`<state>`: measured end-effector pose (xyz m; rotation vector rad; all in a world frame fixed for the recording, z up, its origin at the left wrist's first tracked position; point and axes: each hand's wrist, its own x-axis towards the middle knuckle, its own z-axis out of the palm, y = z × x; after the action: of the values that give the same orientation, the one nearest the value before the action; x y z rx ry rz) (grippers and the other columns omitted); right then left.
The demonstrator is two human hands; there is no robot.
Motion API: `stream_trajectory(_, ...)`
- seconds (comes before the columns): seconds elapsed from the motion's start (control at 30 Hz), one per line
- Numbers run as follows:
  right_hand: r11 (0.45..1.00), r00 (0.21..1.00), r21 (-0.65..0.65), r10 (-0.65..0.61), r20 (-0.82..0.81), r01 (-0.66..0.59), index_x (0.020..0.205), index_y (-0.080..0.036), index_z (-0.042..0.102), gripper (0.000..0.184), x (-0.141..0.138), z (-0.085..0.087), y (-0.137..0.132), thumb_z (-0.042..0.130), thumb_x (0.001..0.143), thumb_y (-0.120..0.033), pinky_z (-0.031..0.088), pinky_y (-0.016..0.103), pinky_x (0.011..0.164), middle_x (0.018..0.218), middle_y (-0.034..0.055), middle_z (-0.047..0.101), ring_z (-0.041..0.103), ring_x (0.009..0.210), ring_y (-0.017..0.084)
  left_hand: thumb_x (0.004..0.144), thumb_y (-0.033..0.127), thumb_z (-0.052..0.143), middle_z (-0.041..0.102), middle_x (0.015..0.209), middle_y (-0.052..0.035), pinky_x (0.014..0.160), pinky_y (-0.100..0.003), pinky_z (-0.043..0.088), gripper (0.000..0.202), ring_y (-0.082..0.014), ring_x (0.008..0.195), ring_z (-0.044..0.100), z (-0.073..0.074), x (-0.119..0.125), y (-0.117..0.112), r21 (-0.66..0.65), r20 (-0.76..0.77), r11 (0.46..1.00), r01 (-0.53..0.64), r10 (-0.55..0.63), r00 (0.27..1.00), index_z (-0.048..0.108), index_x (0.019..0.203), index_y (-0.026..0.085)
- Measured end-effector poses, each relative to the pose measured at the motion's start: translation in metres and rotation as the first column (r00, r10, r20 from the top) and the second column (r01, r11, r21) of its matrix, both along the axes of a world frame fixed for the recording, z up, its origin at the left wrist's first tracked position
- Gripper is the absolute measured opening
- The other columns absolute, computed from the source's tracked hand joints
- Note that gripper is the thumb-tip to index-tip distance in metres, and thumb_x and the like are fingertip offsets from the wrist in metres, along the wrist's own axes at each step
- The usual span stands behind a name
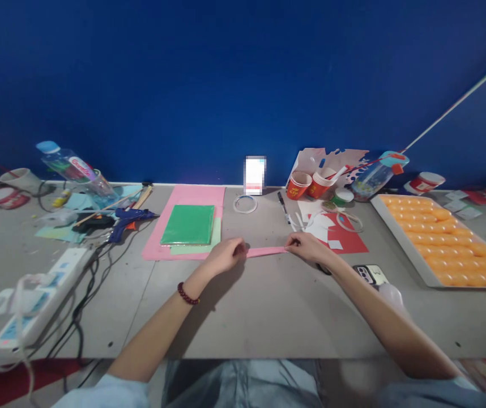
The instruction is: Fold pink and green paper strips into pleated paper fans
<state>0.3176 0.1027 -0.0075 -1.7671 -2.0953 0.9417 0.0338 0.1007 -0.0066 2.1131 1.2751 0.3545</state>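
A narrow strip of pink paper (266,251) stretches between my two hands, just above the table. Its left end is pinched in my left hand (227,255), which wears a dark beaded bracelet at the wrist. My right hand (305,246) grips the other end between thumb and fingers. Left of my left hand, a green packet (187,225) in clear wrap rests on a pale green sheet and a larger pink sheet (198,195). Beside my right hand lie red paper (356,242) and white paper scraps (317,229). A dark object under my right hand is mostly hidden.
A blue glue gun (130,221), cables and a power strip (43,300) occupy the left side. Red paper cups (298,187), a marker (283,205) and a white ring (245,204) stand or lie farther back. At right are a phone (370,275) and a tray of orange balls (442,238).
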Motion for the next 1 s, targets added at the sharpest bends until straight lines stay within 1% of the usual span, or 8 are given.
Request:
stream_trajectory(0.17,1.0,1.0,-0.004,0.002,-0.003,-0.002,0.074,-0.018,0.065,0.012,-0.001,0.001,-0.001,0.056,0.073,-0.027,0.04,0.024,0.058,0.067,0.001,0.064,0.057,0.063,0.015,0.075,0.012,0.054,0.064,0.078,-0.0017,0.063,-0.024,0.038,0.012,-0.0175,0.075,0.058,-0.003,0.0,0.001,0.003,0.026,1.0,0.031,-0.031,0.999,0.062,0.079,0.02)
stream_trajectory(0.33,1.0,1.0,0.015,0.004,-0.006,-0.004,0.072,-0.019,0.063,0.01,-0.002,0.002,-0.002,0.056,0.073,-0.026,0.039,0.023,0.058,0.068,0.0005,0.063,0.056,0.063,0.014,0.075,0.011,0.054,0.065,0.081,-0.002,0.065,-0.025,0.04,0.014,-0.0179,0.078,0.059,-0.002,-0.001,0.0,0.01,0.028,1.0,0.021,-0.022,0.999,0.063,0.08,0.02)
stream_trajectory(0.47,0.999,1.0,0.051,0.006,0.013,-0.007,0.071,-0.018,0.062,0.009,-0.002,0.0,-0.002,0.058,0.073,-0.025,0.039,0.023,0.059,0.073,0.0017,0.062,0.055,0.065,0.014,0.076,0.012,0.054,0.065,0.081,-0.0018,0.066,-0.025,0.04,0.011,-0.0173,0.076,0.058,-0.001,0.0,-0.003,0.03,0.031,0.999,0.012,-0.013,0.999,0.062,0.079,0.02)
stream_trajectory(0.6,0.996,0.999,0.085,0.02,0.032,-0.023,0.071,-0.018,0.062,0.008,-0.002,-0.002,-0.002,0.058,0.074,-0.024,0.04,0.023,0.062,0.079,0.003,0.061,0.054,0.068,0.014,0.078,0.017,0.056,0.063,0.079,-0.0015,0.064,-0.025,0.04,0.007,-0.017,0.075,0.058,-0.005,0.0,-0.004,0.039,0.044,0.999,-0.008,0.006,0.999,0.061,0.082,0.02)
stream_trajectory(0.73,0.99,0.999,0.143,0.016,0.036,-0.021,0.072,-0.018,0.064,0.007,-0.003,-0.003,-0.006,0.059,0.074,-0.023,0.042,0.025,0.067,0.08,0.0033,0.059,0.054,0.072,0.015,0.08,0.017,0.053,0.06,0.089,-0.0028,0.068,-0.025,0.043,0.01,-0.0158,0.079,0.058,-0.01,-0.002,-0.006,0.064,0.074,0.998,-0.028,0.023,0.997,0.062,0.084,0.019)
stream_trajectory(0.87,0.953,0.997,0.293,0.068,0.032,-0.074,0.072,-0.017,0.064,0.009,-0.006,-0.004,-0.012,0.057,0.077,-0.018,0.042,0.03,0.073,0.08,0.0052,0.059,0.054,0.078,0.018,0.085,0.015,0.047,0.06,0.094,-0.0031,0.072,-0.026,0.042,0.017,-0.0158,0.086,0.057,-0.008,-0.002,-0.011,0.148,0.046,0.988,0.034,-0.041,0.998,0.063,0.087,0.02)
stream_trajectory(0.93,0.912,0.993,0.392,0.103,0.063,-0.119,0.075,-0.017,0.064,0.011,-0.008,-0.005,-0.016,0.054,0.08,-0.015,0.042,0.032,0.077,0.081,0.0062,0.059,0.054,0.081,0.019,0.089,0.017,0.046,0.06,0.091,-0.0039,0.074,-0.028,0.042,0.018,-0.0173,0.088,0.056,-0.007,0.0,-0.015,0.243,-0.012,0.968,0.068,-0.067,0.998,0.063,0.088,0.019)
stream_trajectory(1.0,0.872,0.983,0.456,0.139,0.119,-0.178,0.082,-0.017,0.063,0.014,-0.012,-0.006,-0.02,0.05,0.083,-0.013,0.041,0.033,0.079,0.084,0.0069,0.06,0.053,0.085,0.02,0.091,0.018,0.044,0.061,0.088,-0.0047,0.076,-0.03,0.041,0.018,-0.019,0.087,0.053,-0.006,0.003,-0.018,0.343,-0.101,0.933,0.114,-0.084,0.991,0.062,0.091,0.018)
